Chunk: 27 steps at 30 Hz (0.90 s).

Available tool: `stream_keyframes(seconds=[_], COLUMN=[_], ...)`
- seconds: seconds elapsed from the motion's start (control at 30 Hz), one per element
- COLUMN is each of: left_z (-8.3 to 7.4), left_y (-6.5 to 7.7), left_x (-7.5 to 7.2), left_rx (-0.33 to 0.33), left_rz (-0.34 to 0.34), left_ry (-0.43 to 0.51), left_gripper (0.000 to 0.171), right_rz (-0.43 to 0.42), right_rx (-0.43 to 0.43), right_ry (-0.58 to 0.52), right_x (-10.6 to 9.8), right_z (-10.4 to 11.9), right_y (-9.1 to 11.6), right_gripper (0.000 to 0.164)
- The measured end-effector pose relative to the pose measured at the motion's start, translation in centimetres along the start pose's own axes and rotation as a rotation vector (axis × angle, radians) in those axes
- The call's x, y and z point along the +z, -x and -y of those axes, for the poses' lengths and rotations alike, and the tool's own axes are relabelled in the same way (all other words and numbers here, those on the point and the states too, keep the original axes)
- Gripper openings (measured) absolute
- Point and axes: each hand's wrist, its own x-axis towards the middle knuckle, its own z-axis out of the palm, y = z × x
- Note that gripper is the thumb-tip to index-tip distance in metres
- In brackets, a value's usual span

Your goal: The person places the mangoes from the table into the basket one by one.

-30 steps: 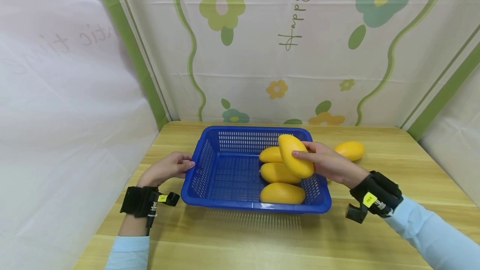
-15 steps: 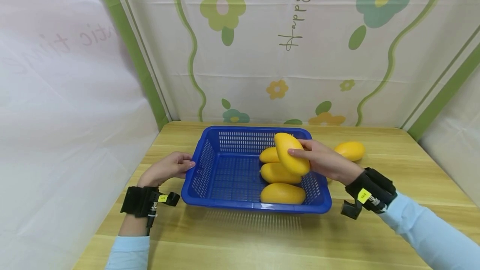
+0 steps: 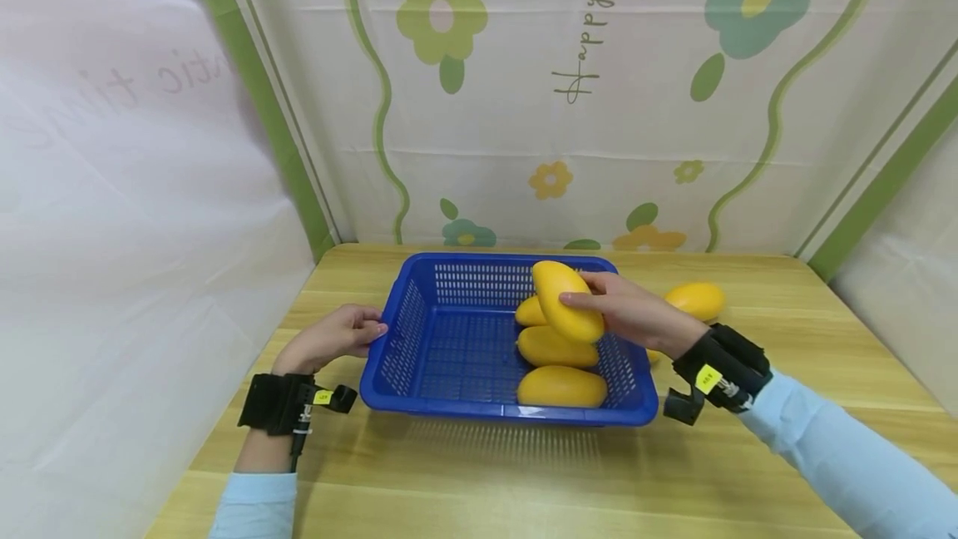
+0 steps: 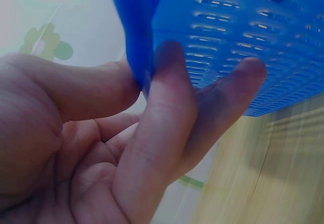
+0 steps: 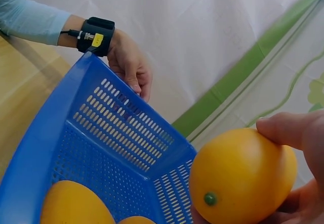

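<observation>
A blue plastic basket [image 3: 471, 410] with slotted walls stands on the wooden table. My left hand [image 3: 337, 339] pinches its left rim; in the left wrist view the thumb lies outside and the fingers [image 4: 162, 117] reach under the lip. Above the basket's right half, my right hand [image 3: 639, 314] grips a yellow mango [image 3: 566, 304], tilted and clear of the floor. Below it lie a front mango [image 3: 561, 387], a middle mango [image 3: 555, 348] and a back mango [image 3: 528, 312], partly hidden by the held one. The right wrist view shows the held mango's green stem end [image 5: 210, 198].
Right of the basket, a mango [image 3: 698, 300] lies on the table [image 3: 808, 339], partly behind my right hand. A sliver of another yellow mango [image 3: 654, 356] shows beside the basket's right wall. Printed curtains [image 3: 509, 123] hang behind and at both sides.
My right hand has moved left and slightly up with the mango, further over the basket. The left hand stays on the rim, and the basket has not moved.
</observation>
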Motion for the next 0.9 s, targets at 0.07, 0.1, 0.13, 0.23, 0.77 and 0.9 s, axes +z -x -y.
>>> stream_keyframes(seconds=[0.07, 0.1, 0.13, 0.23, 0.77, 0.9], left_z=[0.0, 0.0, 0.0, 0.0, 0.0, 0.1], left_y=[0.0, 0.0, 0.1, 0.1, 0.1, 0.0], left_x=[0.0, 0.0, 0.0, -0.1, 0.0, -0.1], left_rx=[-0.002, -0.003, -0.004, -0.008, 0.002, -0.001], left_rz=[-0.002, -0.003, -0.003, -0.005, -0.005, -0.008], left_ry=[-0.004, -0.006, -0.006, -0.006, -0.025, -0.023], left_gripper=[0.036, 0.036, 0.036, 0.035, 0.035, 0.035], right_rz=[0.009, 0.011, 0.012, 0.024, 0.053, 0.062], right_rx=[-0.013, -0.015, -0.016, -0.022, -0.014, 0.002], right_ry=[0.006, 0.004, 0.003, 0.02, 0.106, 0.145], right_x=[0.1, 0.2, 0.3, 0.5, 1.8, 2.0], right_z=[0.2, 0.3, 0.5, 0.7, 2.0, 1.9], right_y=[-0.2, -0.3, -0.4, -0.6, -2.2, -2.8], right_gripper=[0.06, 0.059, 0.058, 0.057, 0.051, 0.051])
